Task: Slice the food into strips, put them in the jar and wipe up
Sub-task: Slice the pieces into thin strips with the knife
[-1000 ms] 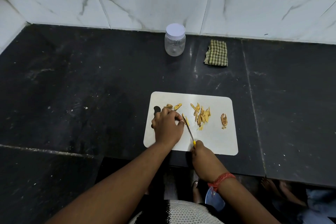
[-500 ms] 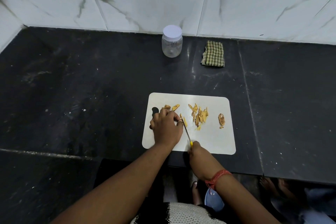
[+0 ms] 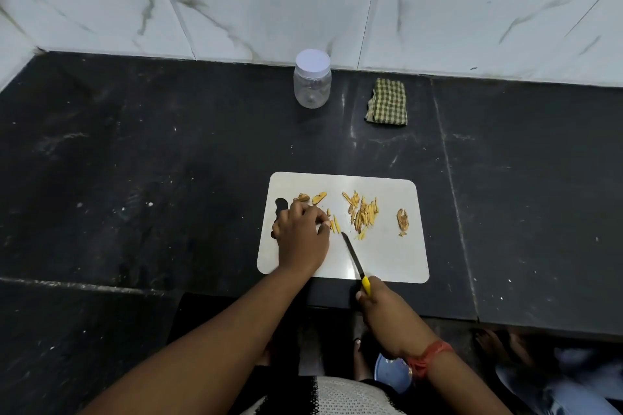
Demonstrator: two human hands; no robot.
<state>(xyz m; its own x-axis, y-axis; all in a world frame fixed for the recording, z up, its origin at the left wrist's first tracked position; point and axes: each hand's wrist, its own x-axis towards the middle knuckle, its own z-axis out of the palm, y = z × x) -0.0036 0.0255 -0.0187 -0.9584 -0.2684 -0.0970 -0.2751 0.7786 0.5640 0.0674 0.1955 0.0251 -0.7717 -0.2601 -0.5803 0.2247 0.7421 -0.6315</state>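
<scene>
While the left hand (image 3: 301,236) is resting on the left part of the white cutting board (image 3: 387,256), its fingers are curling down onto a small yellow piece of food at their tips, though the piece itself is mostly hidden, so the grip of this hand is closing on that piece. Just right of those fingertips a few freshly cut slivers (image 3: 334,224) are lying on the board. The right hand (image 3: 382,305) is sitting at the near edge of the board with its grip closing round the yellow handle of a small knife (image 3: 354,256), whose dark blade is slanting up and to the left, its tip lying near the slivers but apart from the left fingers. A loose heap of cut strips (image 3: 362,212) is lying in the middle of the board, a brownish scrap (image 3: 402,220) is sitting alone toward the right edge, and two more pieces (image 3: 312,198) are lying beyond the left knuckles. The board is lying on a black stone desk (image 3: 135,178). At the back, against the marbled white wall tiles (image 3: 269,0), a clear jar (image 3: 312,82) with a white lid on is standing upright, well apart from the board, and a folded green checked cloth (image 3: 387,102) is lying near it on the right.
</scene>
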